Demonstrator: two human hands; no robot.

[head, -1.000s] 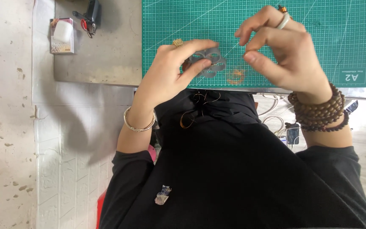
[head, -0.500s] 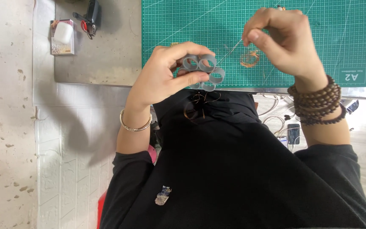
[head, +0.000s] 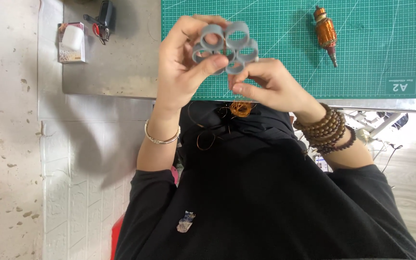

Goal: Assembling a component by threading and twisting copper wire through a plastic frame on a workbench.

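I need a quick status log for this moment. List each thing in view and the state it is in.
Grey ring cluster: held up over the mat by both hands.
Left hand: fingers closed on the cluster.
Right hand: fingers touching the cluster's lower edge.
Copper-wound motor rotor: lying free on the mat.
Green cutting mat: flat on the table.
Copper wire tangle: loose at the table edge.
Small box: resting on the table.

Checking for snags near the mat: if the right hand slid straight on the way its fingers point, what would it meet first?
Probably the left hand: the right hand points leftward at it, just under the grey ring cluster both hold. Depth is uncertain.
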